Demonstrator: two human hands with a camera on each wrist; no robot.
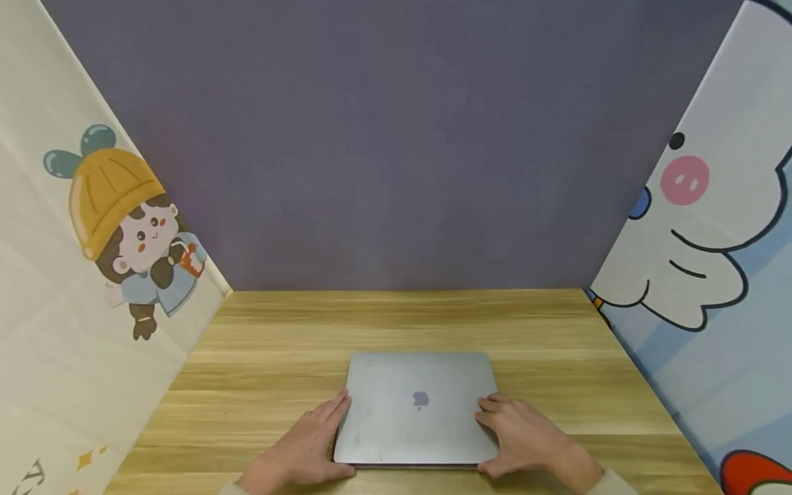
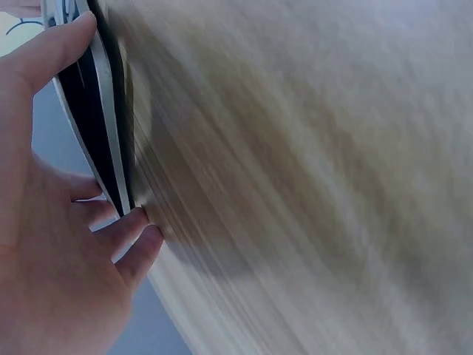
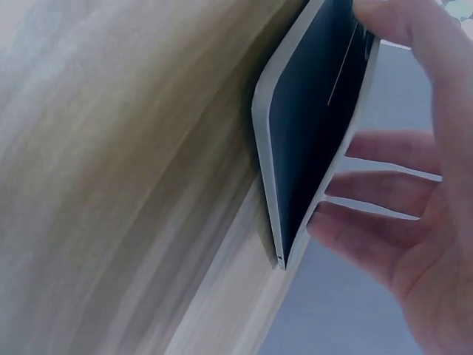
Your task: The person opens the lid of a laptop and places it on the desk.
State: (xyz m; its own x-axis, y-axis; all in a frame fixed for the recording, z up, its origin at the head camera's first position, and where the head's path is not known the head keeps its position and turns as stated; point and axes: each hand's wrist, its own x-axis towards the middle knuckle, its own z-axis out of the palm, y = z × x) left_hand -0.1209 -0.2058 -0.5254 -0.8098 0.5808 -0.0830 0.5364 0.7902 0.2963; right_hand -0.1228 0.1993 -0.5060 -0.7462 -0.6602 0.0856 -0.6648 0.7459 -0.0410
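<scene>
A grey laptop [image 1: 396, 426] with an apple logo lies on the wooden table, its front edge facing me. Both wrist views show a narrow dark gap between its lid and base. My left hand [image 1: 312, 440] grips the front left corner, thumb at the front edge and fingers along the left side. In the left wrist view, the left hand's fingertips [image 2: 151, 235] touch the laptop's side edge. My right hand [image 1: 526, 436] holds the front right corner. Its fingers lie over the lid's right edge, and the thumb [image 3: 384, 18] is at the front edge.
The wooden table [image 1: 278, 330] extends around the laptop. A dark grey panel [image 1: 396, 151] stands at the back. A cream cloth [image 1: 43, 275] with a cartoon child hangs at the left, and a blue and white cartoon cloth [image 1: 736, 385] at the right.
</scene>
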